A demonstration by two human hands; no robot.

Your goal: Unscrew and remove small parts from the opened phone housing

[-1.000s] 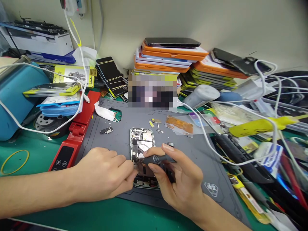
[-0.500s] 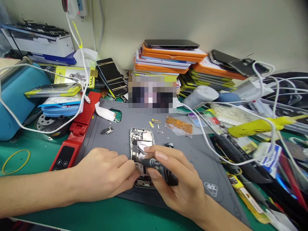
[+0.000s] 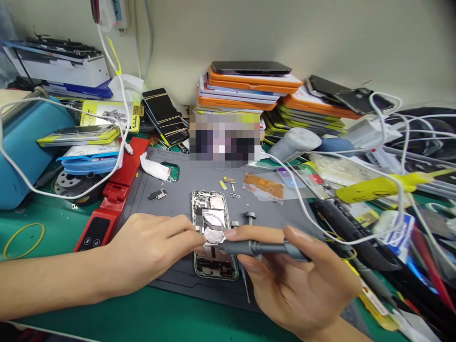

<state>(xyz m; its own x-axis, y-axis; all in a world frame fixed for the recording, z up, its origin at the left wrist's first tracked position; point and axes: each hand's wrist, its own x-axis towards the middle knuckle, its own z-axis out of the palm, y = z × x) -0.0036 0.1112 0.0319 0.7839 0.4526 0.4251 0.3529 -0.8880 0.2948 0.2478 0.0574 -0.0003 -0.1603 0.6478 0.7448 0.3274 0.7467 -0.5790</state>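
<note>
An opened phone [image 3: 215, 266], its inner parts exposed, lies upright in front of me on a grey work mat [image 3: 171, 185]. At its left edge is my left hand [image 3: 153, 251], fingers pinched together at mid-phone; what they grip, if anything, is hidden. A shiny silvery piece [image 3: 214, 235] shows over the phone's middle, between my fingertips. My right hand [image 3: 302, 280] holds a dark grey screwdriver [image 3: 263, 248] nearly level, its tip end pointing left over the phone. A thin shaft [image 3: 246, 287] shows below that hand, beside the phone.
Small loose parts [image 3: 157, 194] and tiny screws lie on the mat beyond the phone. A red device [image 3: 92, 232] stands left. Orange boxes [image 3: 256, 80] are stacked at the back. A white cable [image 3: 313, 218] loops across the cluttered right side, near tools and a yellow tube [image 3: 377, 187].
My right hand has moved right and the screwdriver has swung to nearly level. More of the phone's middle and lower part now shows. My left hand stays at the phone's left edge.
</note>
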